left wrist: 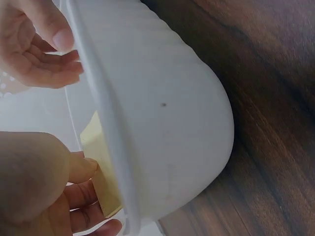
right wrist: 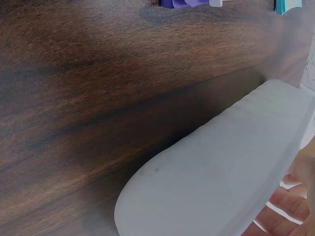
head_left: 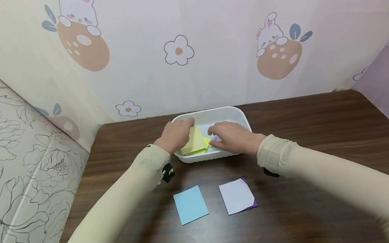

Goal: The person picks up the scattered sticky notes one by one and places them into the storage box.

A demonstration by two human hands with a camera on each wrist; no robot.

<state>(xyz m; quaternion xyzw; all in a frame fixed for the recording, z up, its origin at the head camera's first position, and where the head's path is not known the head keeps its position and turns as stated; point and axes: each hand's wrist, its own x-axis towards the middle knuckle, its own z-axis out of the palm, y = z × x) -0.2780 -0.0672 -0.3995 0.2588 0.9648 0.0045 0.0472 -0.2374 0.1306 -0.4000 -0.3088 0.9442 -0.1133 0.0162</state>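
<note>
Both hands reach into a white plastic tub (head_left: 220, 155) near the wall. My left hand (head_left: 175, 135) pinches a pale yellow sheet or pad of sticky notes (head_left: 194, 139) between thumb and fingers; in the left wrist view the yellow paper (left wrist: 101, 164) shows just inside the rim. Brighter yellow-green paper (head_left: 207, 141) lies beside it in the tub. Over the tub's right half, my right hand (head_left: 234, 136) has its fingers loosely bent, thumb apart from them, nothing visible between them. The right wrist view catches its fingers (right wrist: 283, 211) behind the tub wall.
On the dark wooden table in front of the tub lie a light blue sticky-note pad (head_left: 191, 205) and, to its right, a white one (head_left: 236, 196) with purple showing beneath. A patterned cloth wall (head_left: 210, 75) rises right behind the tub.
</note>
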